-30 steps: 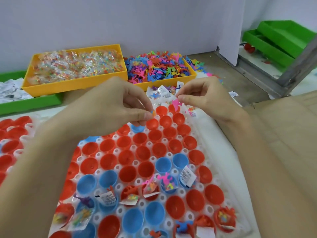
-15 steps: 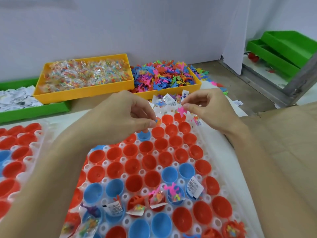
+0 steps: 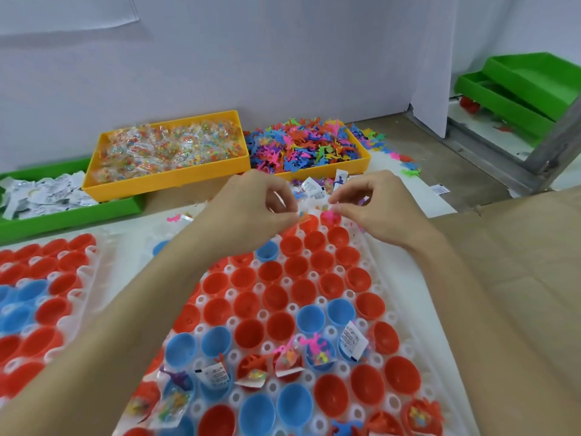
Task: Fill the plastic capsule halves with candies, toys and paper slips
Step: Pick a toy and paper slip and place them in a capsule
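Left hand (image 3: 251, 209) pinches a small candy packet (image 3: 303, 215) in its grip; right hand (image 3: 374, 206) pinches a pink toy (image 3: 330, 216), both above far-row red capsule halves (image 3: 309, 223).

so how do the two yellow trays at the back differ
The left yellow tray holds clear packets of mixed-colour candies; the right yellow tray holds loose bright plastic toy figures. The left tray's load stays inside its rim; the right tray's is heaped, with some figures spilled beside it. Both are yellow, rectangular and side by side.

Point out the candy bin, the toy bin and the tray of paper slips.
candy bin (image 3: 163, 180), head view, yellow front wall
toy bin (image 3: 361, 163), head view, yellow front right corner
tray of paper slips (image 3: 69, 217), head view, green front wall
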